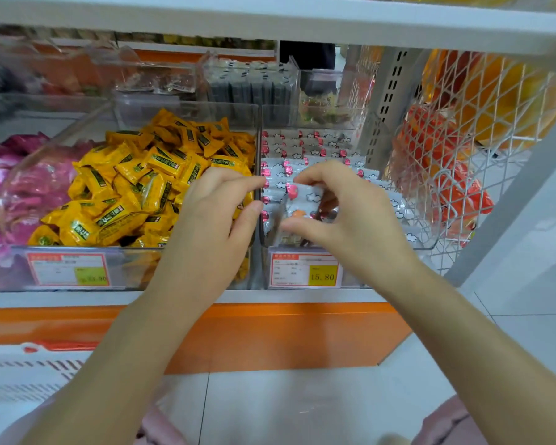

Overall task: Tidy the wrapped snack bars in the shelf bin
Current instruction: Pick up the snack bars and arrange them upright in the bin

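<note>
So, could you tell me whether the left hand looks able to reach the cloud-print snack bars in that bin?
Probably yes. The left hand has its fingertips at the open-topped clear bin's left wall, beside the cloud-print snack bars. The right hand crowds the front rows; the back rows lie uncovered.

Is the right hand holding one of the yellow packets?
No, the right hand pinches a white cloud-printed bar; the yellow packets lie in the neighbouring bin.

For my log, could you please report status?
Right hand pinches white cloud-print wrapped snack bar; left hand at clear plastic bin wall, grip unclear. Nothing blocking.
</note>
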{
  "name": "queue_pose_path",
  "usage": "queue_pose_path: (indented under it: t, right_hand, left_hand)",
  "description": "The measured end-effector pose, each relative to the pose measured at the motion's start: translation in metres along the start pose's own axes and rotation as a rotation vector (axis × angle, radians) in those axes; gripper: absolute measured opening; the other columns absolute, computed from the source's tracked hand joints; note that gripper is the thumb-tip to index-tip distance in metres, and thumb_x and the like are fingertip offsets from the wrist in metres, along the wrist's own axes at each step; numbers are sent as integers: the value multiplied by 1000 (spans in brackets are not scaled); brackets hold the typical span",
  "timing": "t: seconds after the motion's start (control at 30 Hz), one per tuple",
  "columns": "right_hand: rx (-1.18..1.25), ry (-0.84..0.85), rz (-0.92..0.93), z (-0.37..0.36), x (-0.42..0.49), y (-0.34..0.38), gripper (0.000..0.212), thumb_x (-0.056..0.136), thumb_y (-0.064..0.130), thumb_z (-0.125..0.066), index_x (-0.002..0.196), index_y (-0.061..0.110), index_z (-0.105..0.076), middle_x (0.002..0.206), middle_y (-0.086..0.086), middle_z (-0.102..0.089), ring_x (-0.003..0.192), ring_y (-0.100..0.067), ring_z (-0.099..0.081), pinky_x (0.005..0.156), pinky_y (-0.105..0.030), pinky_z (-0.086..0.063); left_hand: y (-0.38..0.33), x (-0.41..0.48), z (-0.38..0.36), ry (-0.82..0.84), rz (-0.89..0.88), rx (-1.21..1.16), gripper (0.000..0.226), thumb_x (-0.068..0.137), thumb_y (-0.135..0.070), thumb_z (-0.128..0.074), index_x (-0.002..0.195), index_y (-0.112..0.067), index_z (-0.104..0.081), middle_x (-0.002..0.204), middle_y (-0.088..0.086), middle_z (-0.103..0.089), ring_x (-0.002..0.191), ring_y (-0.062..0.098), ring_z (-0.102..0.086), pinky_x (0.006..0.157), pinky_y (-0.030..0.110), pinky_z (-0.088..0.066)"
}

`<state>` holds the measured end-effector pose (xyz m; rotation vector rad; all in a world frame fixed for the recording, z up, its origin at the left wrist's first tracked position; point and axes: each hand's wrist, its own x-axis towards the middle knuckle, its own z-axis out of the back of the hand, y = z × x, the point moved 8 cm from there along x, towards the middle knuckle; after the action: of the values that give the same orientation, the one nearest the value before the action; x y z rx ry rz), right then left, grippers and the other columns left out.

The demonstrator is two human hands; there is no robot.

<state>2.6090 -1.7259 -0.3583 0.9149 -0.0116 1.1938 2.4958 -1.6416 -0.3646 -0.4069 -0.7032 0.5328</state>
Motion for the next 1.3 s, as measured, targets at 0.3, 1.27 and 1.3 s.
queue_pose_path:
  t: [0.3,1.27,1.3]
  right_hand:
    - [-404,163,186,-31,0,9,21,88,39,-58,87,23,-72,93,9,-52,92,-15,-39,77,-32,-26]
    - [681,-392,-215,38,1,-26,17,95,9,-50,79,11,-50,66,-4,-55,51,-14,-53,52,-23,-46]
    - [813,-380,-264,33,0,-31,18,96,9,-48,79,9,-50,65,-4,-56,51,-13,-52,52,-23,-46]
  left_hand:
    - [2,3,0,-7,-11,-23,36,92,-15,-49,128,-18,-53,106,-8,-44,103,10,-45,87,22,-35]
    - [3,0,7,-108,4,-117,32,95,-26,-45,121,-14,-58,107,-6,-43,91,-4,-39,81,-3,-28]
    - [3,0,5,-104,16,-123,30,95,-28,-43,117,-15,-60,105,-6,-42,94,-4,-38,82,-2,-27]
